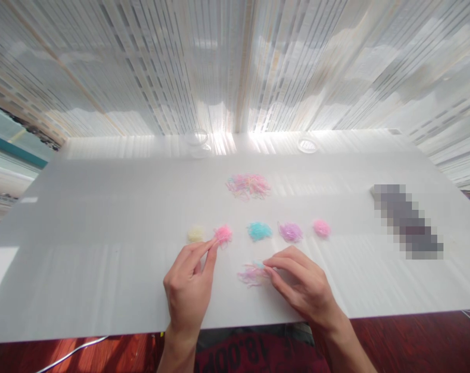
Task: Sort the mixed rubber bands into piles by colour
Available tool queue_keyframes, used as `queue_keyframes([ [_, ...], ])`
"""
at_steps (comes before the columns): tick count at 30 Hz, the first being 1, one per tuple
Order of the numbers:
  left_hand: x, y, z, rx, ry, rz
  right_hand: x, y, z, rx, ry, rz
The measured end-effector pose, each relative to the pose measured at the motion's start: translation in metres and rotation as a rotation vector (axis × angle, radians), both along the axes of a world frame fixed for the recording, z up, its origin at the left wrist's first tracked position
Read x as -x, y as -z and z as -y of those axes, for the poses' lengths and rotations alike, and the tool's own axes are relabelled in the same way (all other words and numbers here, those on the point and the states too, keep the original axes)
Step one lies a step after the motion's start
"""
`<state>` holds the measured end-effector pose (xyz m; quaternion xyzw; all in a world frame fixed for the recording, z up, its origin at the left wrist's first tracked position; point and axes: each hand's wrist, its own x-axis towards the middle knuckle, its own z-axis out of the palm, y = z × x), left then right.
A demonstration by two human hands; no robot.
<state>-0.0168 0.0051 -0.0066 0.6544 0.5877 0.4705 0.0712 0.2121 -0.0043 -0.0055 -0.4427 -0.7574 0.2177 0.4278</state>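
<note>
Apparently we're handling strands colour by colour, left hand (190, 285) pinching closed at the bright pink pile (223, 234), right hand (307, 285) nearly closing over pale blue strands (259, 264) beside lilac ones (250, 275); we're not discerning either grip, and separating them is demanding light fingertips.

Open left tabletop (83, 233), pixelated object (408, 223) right
</note>
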Motion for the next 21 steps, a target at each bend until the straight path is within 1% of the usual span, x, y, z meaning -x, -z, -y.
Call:
queue_keyframes([
  [2,-0.001,-0.001,0.003,-0.006,0.100,0.027,-0.001,0.001,0.000,-0.012,0.006,-0.005],
  [6,-0.008,-0.001,0.008,0.016,0.370,0.039,-0.002,0.003,0.001,-0.033,-0.016,-0.009],
  [8,-0.012,0.000,0.010,0.023,0.443,0.052,-0.002,0.004,0.002,-0.066,-0.023,-0.012],
  [11,-0.015,0.002,0.011,0.028,0.489,0.061,-0.001,0.003,0.002,-0.107,-0.012,-0.009],
  [18,-0.014,0.003,0.009,0.062,0.527,0.080,0.004,0.001,0.002,-0.104,0.004,-0.027],
  [20,-0.014,0.002,0.008,0.066,0.512,0.087,0.001,-0.001,0.003,-0.112,0.043,-0.042],
  [21,-0.014,0.002,0.008,0.068,0.498,0.085,-0.004,-0.003,0.003,-0.119,0.087,-0.050],
])
